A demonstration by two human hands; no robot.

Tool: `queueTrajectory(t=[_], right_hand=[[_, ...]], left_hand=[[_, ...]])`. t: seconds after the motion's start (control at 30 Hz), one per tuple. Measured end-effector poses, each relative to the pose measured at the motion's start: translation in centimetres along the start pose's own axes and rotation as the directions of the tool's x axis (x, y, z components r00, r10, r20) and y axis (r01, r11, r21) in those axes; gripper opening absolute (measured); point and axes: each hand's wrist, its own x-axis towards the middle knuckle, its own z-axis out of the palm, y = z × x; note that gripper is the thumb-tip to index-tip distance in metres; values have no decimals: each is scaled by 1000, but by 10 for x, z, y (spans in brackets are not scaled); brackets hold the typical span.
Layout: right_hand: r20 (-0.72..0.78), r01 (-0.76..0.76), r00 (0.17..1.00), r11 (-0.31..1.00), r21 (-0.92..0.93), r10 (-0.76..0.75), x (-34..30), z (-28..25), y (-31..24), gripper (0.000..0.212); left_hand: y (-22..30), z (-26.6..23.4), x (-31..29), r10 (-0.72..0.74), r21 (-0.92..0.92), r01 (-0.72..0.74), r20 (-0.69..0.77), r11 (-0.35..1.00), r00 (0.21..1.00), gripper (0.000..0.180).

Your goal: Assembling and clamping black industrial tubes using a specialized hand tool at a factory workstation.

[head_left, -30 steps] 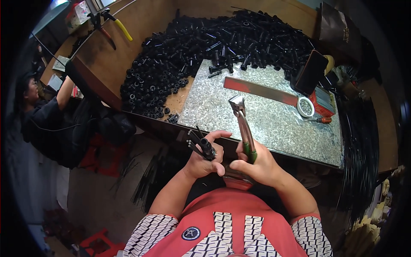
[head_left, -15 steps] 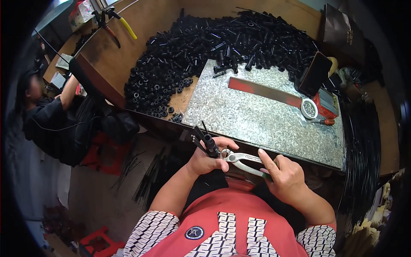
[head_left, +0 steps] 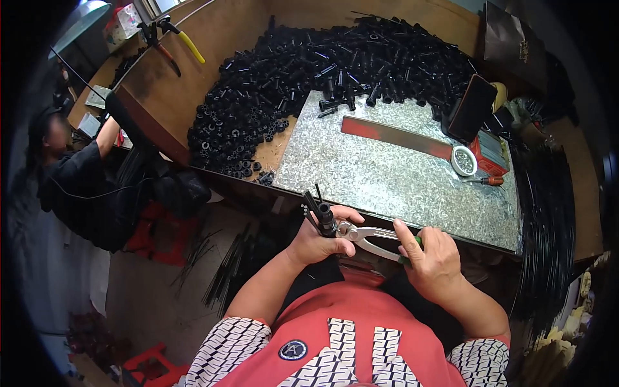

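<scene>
Landmark: galvanised metal sheet (head_left: 387,174) on the wooden counter (head_left: 238,39).

Left hand (head_left: 317,242): just below the sheet's near edge, grip closed around a small black tubular part (head_left: 324,216) with thin black rods sticking up from it.

Right hand (head_left: 433,258): right of the left hand, grip wrapped shut on the green handles of metal pliers (head_left: 369,235); the pliers' nose meets the black part.

Heap of black tubes (head_left: 290,77): beyond and left of the sheet.

Red flat bar (head_left: 393,137): lying on the sheet's far part.

Small round white dish (head_left: 463,161): at the sheet's right edge.
</scene>
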Motion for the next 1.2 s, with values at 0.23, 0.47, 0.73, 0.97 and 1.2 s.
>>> queueTrajectory(t=[0.23,0.47,0.73,0.97,1.2], right_hand=[[210,-151,974,935,321,85,3,-10,-1,73],[96,-68,994,969,237,47,8,-16,2,74],[79,38,996,997,65,-44,-6,-24,4,60],[80,92,993,989,-119,-82,-6,-22,-5,58],[114,104,989,986,-132,-89,-6,-22,-7,59]], left_hand=[[-3,3,3,61,67,-55,-80,996,995,69],[14,9,2,-74,-71,71,-50,995,996,80],[8,5,3,-66,-17,66,22,998,998,60],[5,0,4,-33,110,31,18,993,999,28],[9,1,5,-31,195,21,47,981,998,19]])
